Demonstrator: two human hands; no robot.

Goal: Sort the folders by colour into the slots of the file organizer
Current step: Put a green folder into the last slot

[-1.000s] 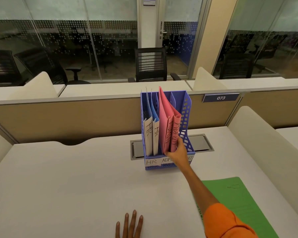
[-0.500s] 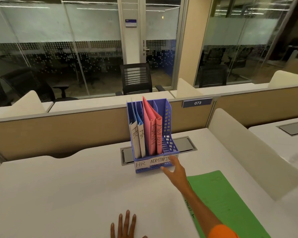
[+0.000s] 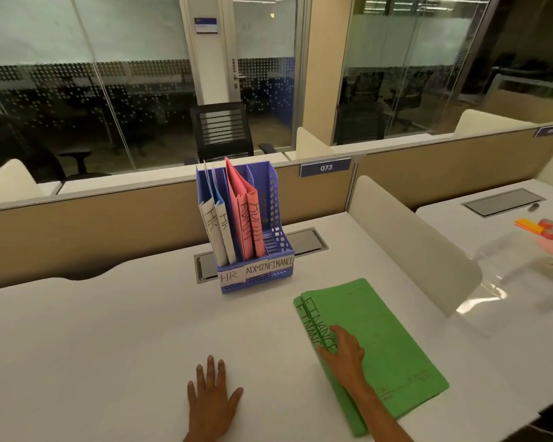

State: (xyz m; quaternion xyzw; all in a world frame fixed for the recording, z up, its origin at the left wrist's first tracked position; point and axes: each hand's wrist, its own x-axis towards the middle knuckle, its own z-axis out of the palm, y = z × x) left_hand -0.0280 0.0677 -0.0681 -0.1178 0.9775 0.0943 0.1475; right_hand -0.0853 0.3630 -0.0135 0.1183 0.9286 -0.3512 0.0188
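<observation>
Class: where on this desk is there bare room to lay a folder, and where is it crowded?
Widest bare patch: desk left of the file organizer, beyond the left hand. Narrower strip between organizer and green folders. The FINANCE slot is empty. Crowded: right side, where the right hand touches the green folders by the divider.

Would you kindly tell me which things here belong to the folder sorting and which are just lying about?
For the job: file organizer, blue HR folders, pink ADMIN folders, green FINANCE folders under the right hand.
Lying about: orange and red bits on the next desk, clear plastic sheet, 073 plate, black chair.
</observation>
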